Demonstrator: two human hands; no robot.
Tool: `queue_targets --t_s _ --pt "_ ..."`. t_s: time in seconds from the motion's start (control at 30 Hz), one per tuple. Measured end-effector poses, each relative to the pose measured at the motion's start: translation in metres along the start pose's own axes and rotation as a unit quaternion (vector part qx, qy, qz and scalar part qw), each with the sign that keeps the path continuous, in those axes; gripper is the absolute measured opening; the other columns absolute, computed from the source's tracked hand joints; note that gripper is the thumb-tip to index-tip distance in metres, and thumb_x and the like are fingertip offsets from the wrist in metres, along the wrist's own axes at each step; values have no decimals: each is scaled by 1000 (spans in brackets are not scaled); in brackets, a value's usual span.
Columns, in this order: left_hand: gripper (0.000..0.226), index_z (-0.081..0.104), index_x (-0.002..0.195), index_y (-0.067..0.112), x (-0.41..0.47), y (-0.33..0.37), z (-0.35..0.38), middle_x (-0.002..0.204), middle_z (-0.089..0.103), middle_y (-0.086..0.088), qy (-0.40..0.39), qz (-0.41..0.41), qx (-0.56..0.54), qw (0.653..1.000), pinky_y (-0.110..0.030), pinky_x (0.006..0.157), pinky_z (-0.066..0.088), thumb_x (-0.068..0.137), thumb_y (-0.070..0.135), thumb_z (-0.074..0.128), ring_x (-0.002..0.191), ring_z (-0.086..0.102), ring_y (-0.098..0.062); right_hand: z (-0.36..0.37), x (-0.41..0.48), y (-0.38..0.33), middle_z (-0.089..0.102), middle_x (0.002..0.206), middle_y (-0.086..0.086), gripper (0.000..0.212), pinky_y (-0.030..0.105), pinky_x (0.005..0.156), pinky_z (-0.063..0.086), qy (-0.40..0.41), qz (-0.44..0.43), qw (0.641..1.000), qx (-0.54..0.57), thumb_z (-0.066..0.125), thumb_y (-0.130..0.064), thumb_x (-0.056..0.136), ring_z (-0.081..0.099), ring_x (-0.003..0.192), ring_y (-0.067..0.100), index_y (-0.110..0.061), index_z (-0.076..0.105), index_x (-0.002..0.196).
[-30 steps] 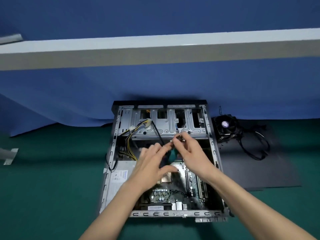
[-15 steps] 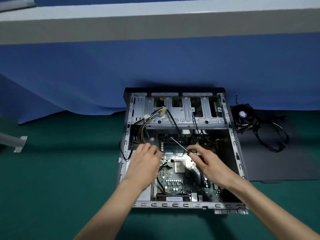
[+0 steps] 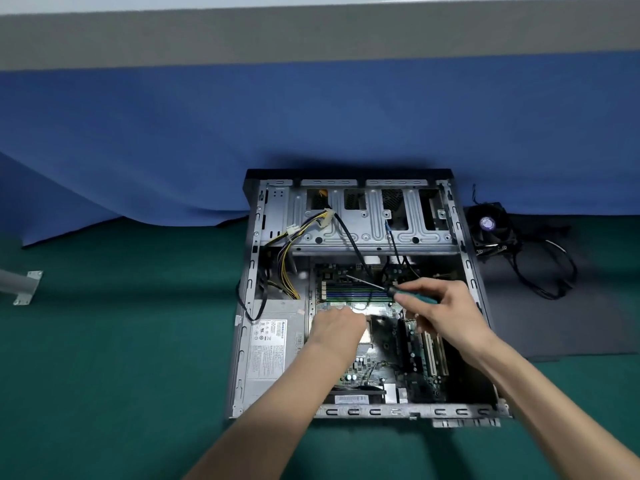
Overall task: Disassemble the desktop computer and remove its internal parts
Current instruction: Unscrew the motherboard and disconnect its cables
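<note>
The open desktop case [image 3: 246, 306] lies flat on the green mat. Inside it are the motherboard [image 3: 384, 362], the power supply [image 3: 273, 344] at the left and the drive cage [image 3: 367, 220] at the back. My right hand [image 3: 440, 306] grips a screwdriver [image 3: 398, 291] by its teal handle; its shaft points left and back over the memory slots [image 3: 353, 294]. My left hand [image 3: 337, 329] reaches down onto the board near the processor socket with its fingers curled downward; what it touches is hidden.
Right of the case, a removed cooler fan [image 3: 488, 226] with black cables [image 3: 547, 271] lies on a dark mat [image 3: 571, 323]. Yellow and black power cables [image 3: 291, 258] run from the supply to the drive cage. Blue cloth hangs behind. A grey metal bracket [image 3: 24, 285] sits far left.
My right hand has lowered from the drive cage toward the memory slots, with the screwdriver handle now showing in it. The left hand has settled by the socket. The view has shifted.
</note>
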State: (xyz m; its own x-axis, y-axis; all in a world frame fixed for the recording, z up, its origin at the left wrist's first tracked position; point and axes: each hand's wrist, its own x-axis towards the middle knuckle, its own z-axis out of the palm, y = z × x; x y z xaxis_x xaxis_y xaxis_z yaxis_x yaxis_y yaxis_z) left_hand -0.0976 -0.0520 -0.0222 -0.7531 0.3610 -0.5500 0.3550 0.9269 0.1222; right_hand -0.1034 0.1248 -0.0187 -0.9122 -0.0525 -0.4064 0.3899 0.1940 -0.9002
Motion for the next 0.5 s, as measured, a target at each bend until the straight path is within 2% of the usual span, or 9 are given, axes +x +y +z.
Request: queue_targets --t_s 0.1,0.23,0.27,0.33,0.4,0.5 --pt "20 49 90 12 -3 5 8 99 54 -12 8 -8 -93 996 -35 72 35 84 -5 57 95 54 -31 -3 5 -2 64 64 12 3 27 47 43 8 0 1000 -10 75 -17 81 53 52 18 -17 75 84" --pt "12 55 92 14 -4 5 14 93 55 -2 -17 -35 -228 973 -29 76 39 85 11 65 91 51 -23 -5 14 -3 58 60 8 4 19 40 36 15 10 1000 -2 69 -12 86 46 44 11 -14 71 84" --pt "12 55 89 16 -4 7 14 87 53 2 -27 -37 -249 967 -28 74 37 84 11 65 89 51 -21 -5 15 -4 58 59 7 1 19 40 36 2 14 1000 -5 68 -11 87 46 44 11 -12 67 86" --pt "15 52 85 17 -4 19 15 83 50 4 -49 -28 -247 967 -27 74 37 84 9 65 85 49 -19 -4 16 -4 58 58 8 10 21 41 36 -24 13 1000 -5 69 -10 85 47 45 13 -5 60 88" --pt "14 54 89 13 -4 34 17 90 53 -2 -69 -22 -213 974 -32 80 43 85 1 62 88 51 -22 -2 16 -5 57 56 8 17 21 41 38 -35 7 999 4 74 -8 81 48 46 14 1 60 86" --pt "28 55 111 7 0 50 15 115 53 -12 -95 -56 -196 975 -40 91 42 85 -4 55 110 50 -28 3 13 -3 58 57 12 16 23 43 40 -62 4 998 1 77 -9 78 50 49 17 2 66 81"
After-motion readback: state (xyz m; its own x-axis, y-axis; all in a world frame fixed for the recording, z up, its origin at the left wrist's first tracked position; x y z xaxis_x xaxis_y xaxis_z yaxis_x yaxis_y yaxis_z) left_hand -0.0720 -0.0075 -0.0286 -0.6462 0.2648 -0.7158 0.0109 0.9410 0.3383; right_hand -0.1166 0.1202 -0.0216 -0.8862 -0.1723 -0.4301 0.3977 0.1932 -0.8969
